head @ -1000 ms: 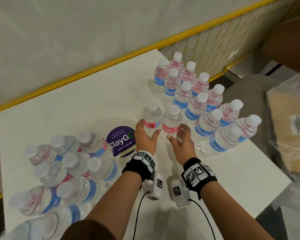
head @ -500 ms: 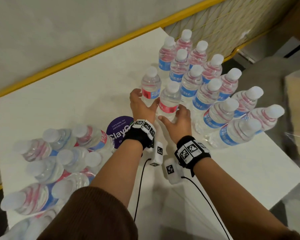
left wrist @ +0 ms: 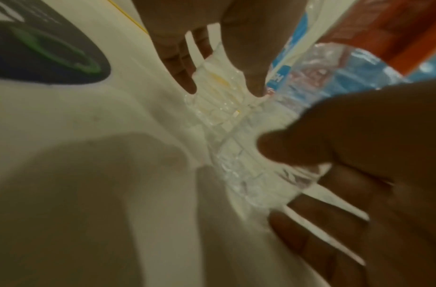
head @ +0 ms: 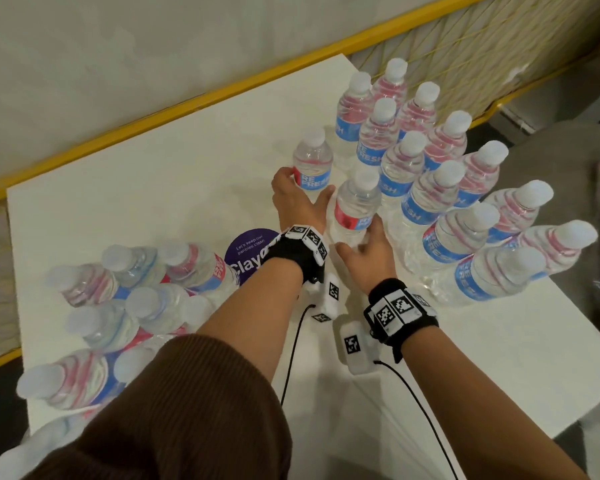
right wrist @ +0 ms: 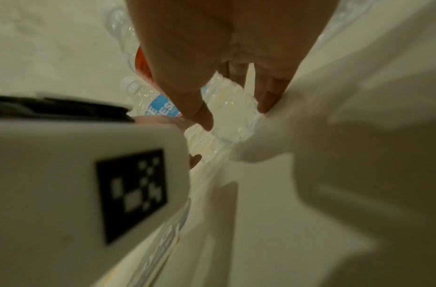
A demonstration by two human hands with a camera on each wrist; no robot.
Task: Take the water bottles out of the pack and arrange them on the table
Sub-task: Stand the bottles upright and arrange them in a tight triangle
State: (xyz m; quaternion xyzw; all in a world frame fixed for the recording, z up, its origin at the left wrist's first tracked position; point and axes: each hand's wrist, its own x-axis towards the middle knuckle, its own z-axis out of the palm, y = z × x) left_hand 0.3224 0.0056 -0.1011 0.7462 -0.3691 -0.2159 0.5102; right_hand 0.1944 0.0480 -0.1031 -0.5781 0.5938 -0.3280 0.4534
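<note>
Two clear water bottles with red-and-blue labels stand on the white table (head: pixel 146 181). My left hand (head: pixel 302 195) grips the farther bottle (head: pixel 313 157) low on its body; in the left wrist view the fingers (left wrist: pixel 180 73) and thumb lie on either side of its base (left wrist: pixel 219 87). My right hand (head: pixel 361 239) grips the nearer bottle (head: pixel 355 202) by its lower part (right wrist: pixel 229 116), right beside the arranged group of upright bottles (head: pixel 430 174). The shrink-wrapped pack (head: pixel 129 299) with several bottles sits at the left.
A purple round sticker (head: pixel 246 251) lies on the table between the pack and my hands. A yellow rail (head: pixel 153 109) and a grey wall run behind the table; yellow mesh (head: pixel 482 57) stands at the back right. The table's right edge (head: pixel 596 344) is close to the group.
Both hands have carried their bottles farther from me, up against the left side of the arranged group. The left bottle now stands ahead of the right one.
</note>
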